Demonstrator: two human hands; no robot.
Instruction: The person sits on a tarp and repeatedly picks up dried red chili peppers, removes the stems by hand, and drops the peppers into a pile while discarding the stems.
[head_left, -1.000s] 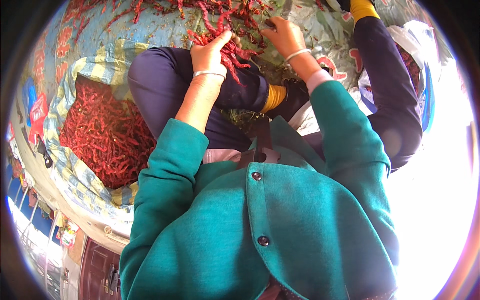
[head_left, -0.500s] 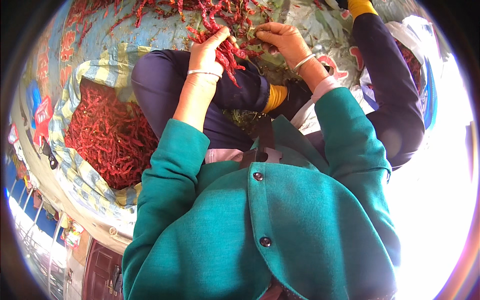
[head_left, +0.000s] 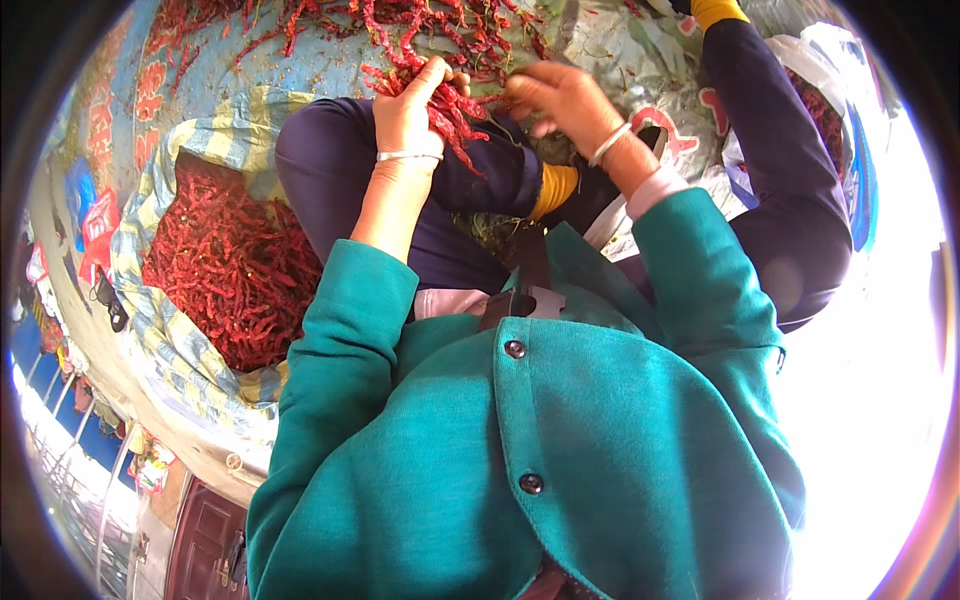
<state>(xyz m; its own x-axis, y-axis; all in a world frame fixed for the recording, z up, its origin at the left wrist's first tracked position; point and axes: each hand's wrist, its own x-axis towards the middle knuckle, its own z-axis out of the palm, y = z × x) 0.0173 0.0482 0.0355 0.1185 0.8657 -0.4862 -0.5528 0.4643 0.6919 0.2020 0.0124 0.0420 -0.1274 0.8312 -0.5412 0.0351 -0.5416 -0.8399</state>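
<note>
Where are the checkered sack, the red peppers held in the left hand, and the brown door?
Checkered sack (head_left: 222,130): head view, upper rim.
Held red peppers (head_left: 456,126): head view, the bunch's lower part.
Brown door (head_left: 204,525): head view, panelled front.

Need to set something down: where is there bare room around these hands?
Mostly bare, with scattered bits: the blue sheet between the checked sack and the loose peppers, and the greyish sheet between the right hand and the right trouser leg. Crowded: top centre, by the left hand and its red bunch, and inside the pepper-filled sack.
</note>
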